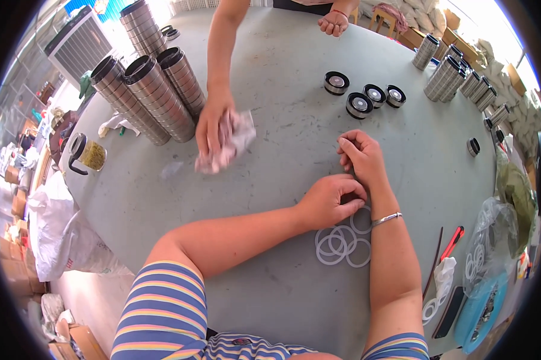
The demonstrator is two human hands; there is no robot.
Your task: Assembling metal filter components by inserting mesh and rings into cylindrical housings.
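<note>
My left hand (pixel 331 201) rests low over the table, thumb and fingers curled together beside several translucent white rings (pixel 332 259). One of these rings lies right under its fingertips; whether they grip it is hidden. Just beyond, my right hand (pixel 363 158) is loosely closed, fingers bent in toward the thumb, and anything inside it cannot be made out. A silver bangle (pixel 387 219) circles my right wrist. Farther off stand several short black-rimmed metal cups (pixel 359 105). Across the table, another person's hand (pixel 215 129) presses a pinkish cloth (pixel 234 141) onto the grey tabletop (pixel 270 174).
Tall stacks of metal cups (pixel 156 99) stand at the far left, near a lidded jar (pixel 93 155). More stacks (pixel 444 81) line the far right. Along the right edge lie a red utility knife (pixel 453 243), a plastic bag (pixel 489 240) and a blue basin (pixel 465 324).
</note>
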